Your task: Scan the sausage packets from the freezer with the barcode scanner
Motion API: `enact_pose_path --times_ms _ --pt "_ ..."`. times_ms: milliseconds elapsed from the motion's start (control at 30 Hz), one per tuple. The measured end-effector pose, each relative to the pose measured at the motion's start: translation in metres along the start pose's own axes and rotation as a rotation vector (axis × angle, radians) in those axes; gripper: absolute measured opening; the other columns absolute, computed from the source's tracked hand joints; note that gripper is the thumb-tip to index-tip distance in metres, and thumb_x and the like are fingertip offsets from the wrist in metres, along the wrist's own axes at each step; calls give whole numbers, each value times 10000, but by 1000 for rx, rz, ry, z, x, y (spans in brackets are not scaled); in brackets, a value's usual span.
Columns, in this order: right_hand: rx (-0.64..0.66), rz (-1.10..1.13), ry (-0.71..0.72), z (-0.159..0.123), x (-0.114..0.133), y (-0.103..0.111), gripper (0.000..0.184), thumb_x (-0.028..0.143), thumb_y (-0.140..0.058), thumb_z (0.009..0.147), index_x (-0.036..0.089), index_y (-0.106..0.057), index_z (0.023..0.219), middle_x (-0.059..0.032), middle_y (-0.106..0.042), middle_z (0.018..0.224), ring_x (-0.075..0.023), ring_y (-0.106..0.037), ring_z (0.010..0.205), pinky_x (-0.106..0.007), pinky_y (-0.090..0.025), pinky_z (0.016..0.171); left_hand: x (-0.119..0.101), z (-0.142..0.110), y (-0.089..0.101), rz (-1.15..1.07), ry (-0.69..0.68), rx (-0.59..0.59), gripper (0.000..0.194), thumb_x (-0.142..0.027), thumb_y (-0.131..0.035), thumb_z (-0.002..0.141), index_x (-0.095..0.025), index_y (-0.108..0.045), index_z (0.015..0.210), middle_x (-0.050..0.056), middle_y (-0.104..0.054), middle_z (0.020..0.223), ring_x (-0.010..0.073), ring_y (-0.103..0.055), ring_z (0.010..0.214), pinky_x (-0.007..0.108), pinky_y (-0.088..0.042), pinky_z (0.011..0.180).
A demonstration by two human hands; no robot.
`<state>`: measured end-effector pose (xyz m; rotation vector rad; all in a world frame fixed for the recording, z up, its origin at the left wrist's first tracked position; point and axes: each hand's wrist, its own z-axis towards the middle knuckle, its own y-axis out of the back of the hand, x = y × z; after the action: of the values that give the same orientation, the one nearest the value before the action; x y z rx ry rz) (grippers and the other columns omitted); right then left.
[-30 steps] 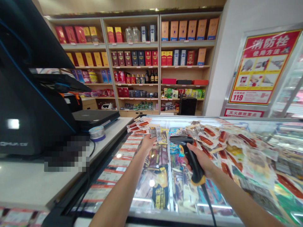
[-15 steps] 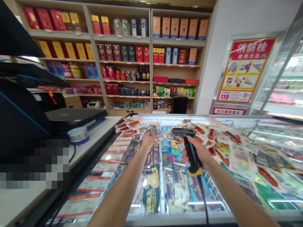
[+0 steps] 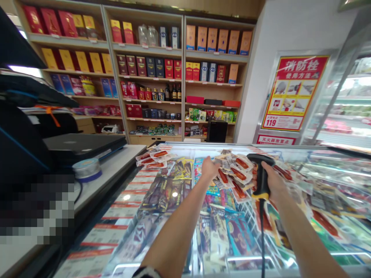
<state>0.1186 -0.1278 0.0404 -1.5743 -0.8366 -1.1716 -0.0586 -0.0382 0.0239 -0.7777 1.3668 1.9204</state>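
Observation:
My right hand (image 3: 271,179) is wrapped round the black handle of a barcode scanner (image 3: 263,185) with a yellow base, its cord hanging down. The scanner's head points left, above packed sausages on the freezer's glass top. My left hand (image 3: 210,169) reaches to the left edge of a pile of clear sausage packets (image 3: 239,173). Its fingertips are blurred against the packets, so I cannot make out whether one is gripped. A smaller group of sausage packets (image 3: 155,157) lies to the left, near the far corner of the glass.
Under the glass of the chest freezer (image 3: 194,266) lie several wrapped ice creams. More packets (image 3: 326,224) spread over the right side. A counter on the left carries a dark flat device (image 3: 87,144) and a round tape roll (image 3: 87,170). Shelves (image 3: 155,79) of boxes stand behind.
My left hand has moved right, from beside the left packets to the pile, uncovering yellow ice cream wrappers. The scanner in my right hand has shifted right and stands more upright.

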Motion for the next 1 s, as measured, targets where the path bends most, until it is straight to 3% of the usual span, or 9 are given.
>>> enact_pose_path --times_ms 100,300,400,467,600,767,900,1000 --pt "-3 19 -14 0 0 -1 213 404 -476 702 200 -430 663 20 -525 424 -123 -511 365 -219 -379 311 32 6 34 174 22 -103 473 -311 -507 677 -105 -471 1101 149 -495 1134 225 -415 1085 285 -313 885" --pt "34 14 -48 -12 2 -13 214 410 -456 717 208 -414 661 17 -528 427 -128 -511 367 -220 -364 302 126 9 136 509 220 -279 404 -266 -386 733 -104 -461 1096 191 -423 1181 335 -332 1116 481 -259 874" --pt "45 -5 -37 -14 2 -18 222 426 -450 717 208 -430 679 17 -526 424 -130 -503 362 -227 -361 300 150 2 155 614 233 -248 396 -295 -400 723 -168 -477 1089 156 -463 1153 336 -387 1066 495 -296 831" --pt "64 -14 -32 -14 1 -22 233 434 -448 718 206 -432 671 19 -528 425 -125 -492 349 -229 -366 305 151 -2 152 659 184 -203 372 -318 -396 726 -211 -497 1068 117 -520 1091 298 -451 1006 453 -335 810" --pt "108 -6 -31 -14 -2 -30 249 434 -451 715 195 -427 651 23 -526 421 -113 -478 330 -219 -368 308 132 -4 130 704 74 -152 303 -368 -345 752 -261 -581 907 48 -594 949 241 -509 924 381 -374 779" --pt "142 5 -13 -11 -11 -33 289 460 -452 702 179 -436 638 29 -501 407 -100 -462 311 -207 -359 298 124 15 116 738 119 -242 445 -449 -356 732 -160 -517 1029 144 -506 1085 332 -439 1003 425 -383 747" --pt "168 18 -34 -10 -19 -35 311 476 -441 703 172 -444 637 38 -484 389 -91 -436 292 -205 -353 294 132 39 98 756 6 -88 421 -442 -480 673 -238 -500 1041 56 -542 1056 258 -470 981 351 -376 816" --pt "164 49 -86 -11 -21 -38 338 493 -413 711 168 -451 626 31 -483 379 -93 -440 294 -202 -353 294 127 45 79 737 -98 48 339 -442 -503 654 -261 -528 939 13 -601 875 198 -519 889 290 -404 783"
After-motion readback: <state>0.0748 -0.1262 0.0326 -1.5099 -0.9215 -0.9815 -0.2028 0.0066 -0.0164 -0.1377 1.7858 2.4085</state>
